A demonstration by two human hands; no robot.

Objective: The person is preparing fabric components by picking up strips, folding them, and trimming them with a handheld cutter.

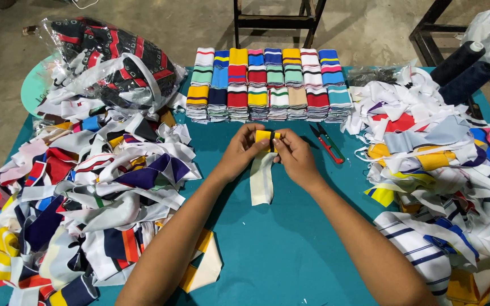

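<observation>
Bare teal table [290,243] lay open below and around the hands. A scrap heap [80,192] walled the left, another heap [443,170] the right. Folded stacks [267,85] blocked the far side, clippers [327,141] just before them.

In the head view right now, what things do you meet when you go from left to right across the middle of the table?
Heap of mixed fabric strips → left hand → yellow-topped strip held by both hands → right hand → small red and green snips → second heap of strips.
</observation>
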